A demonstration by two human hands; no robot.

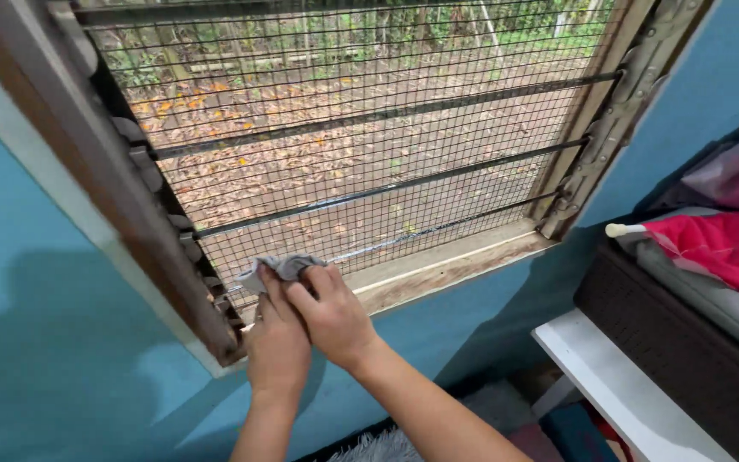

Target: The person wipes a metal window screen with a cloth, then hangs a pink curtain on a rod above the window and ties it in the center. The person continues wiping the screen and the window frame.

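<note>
Cloth (280,267): grey, bunched at sill's (438,267) left corner against mesh (369,154). Right hand (331,312) fingers curled, pinching it; left hand (277,338) pressed beside, bracing the wad.

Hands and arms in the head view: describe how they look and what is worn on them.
Both are bare: the left hand and right hand wear no gloves, and no rings, watch or bracelet show. The forearms are uncovered as far as the bottom edge of the picture, with no sleeve in view. Fingernails look short and unpainted where visible.
</note>
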